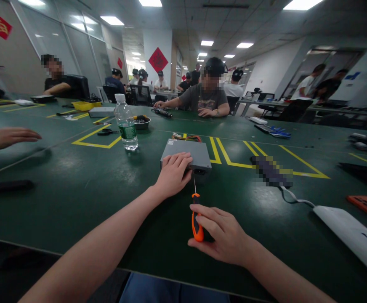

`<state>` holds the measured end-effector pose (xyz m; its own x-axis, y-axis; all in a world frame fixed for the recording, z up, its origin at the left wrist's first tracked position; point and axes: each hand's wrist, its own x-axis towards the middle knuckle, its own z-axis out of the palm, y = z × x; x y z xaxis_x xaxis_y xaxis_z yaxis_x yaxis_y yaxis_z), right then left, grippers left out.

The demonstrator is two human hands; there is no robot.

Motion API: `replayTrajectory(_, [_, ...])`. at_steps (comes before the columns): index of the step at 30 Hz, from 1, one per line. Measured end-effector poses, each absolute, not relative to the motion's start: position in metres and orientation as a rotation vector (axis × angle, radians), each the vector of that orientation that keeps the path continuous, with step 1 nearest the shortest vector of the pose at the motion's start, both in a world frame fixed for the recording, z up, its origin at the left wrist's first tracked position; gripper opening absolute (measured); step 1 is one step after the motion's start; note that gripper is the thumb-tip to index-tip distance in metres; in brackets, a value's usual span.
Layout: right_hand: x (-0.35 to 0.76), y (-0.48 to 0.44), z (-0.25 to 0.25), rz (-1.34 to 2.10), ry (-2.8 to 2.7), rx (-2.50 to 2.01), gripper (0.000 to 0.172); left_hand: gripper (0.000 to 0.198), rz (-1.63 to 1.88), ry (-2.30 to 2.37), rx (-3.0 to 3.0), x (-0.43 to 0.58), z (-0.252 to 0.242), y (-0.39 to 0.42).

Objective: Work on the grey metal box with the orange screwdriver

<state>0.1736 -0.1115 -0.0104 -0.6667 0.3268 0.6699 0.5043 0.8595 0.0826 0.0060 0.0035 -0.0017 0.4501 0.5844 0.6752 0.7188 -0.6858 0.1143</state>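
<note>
A grey metal computer power supply [188, 149] lies on the green table. Its socket faces my side, and coloured cables come out at the back. My left hand [174, 173] grips its near left part, fingers over the top and thumb side against the front. In my right hand [219, 233] is a screwdriver [197, 221] with an orange and black handle, held between fingers and thumb. The shaft points away from me to the lower front edge of the power supply, beside my left hand. Whether the tip sits in a screw is too small to tell.
A water bottle [127, 126] stands left of the power supply, a metal bowl [142, 122] behind it. To the right lie a blurred-out dark object [270, 170], a white cable and a white device [347, 231]. Another person's hand [13, 138] reaches in from the left; a person sits opposite.
</note>
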Motion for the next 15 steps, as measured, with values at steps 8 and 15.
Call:
replayTrajectory(8, [0.1744,-0.1117,-0.0076,-0.399,-2.323,-0.575,0.025,0.029,-1.049,-1.145,-2.514,0.0054,-0.002,0.0034])
replayTrajectory(15, [0.1738,-0.1124,-0.0078,-0.324,-2.38,-0.631,0.035,0.03,-1.044,-1.16,-2.511,0.0058,-0.0012,0.0028])
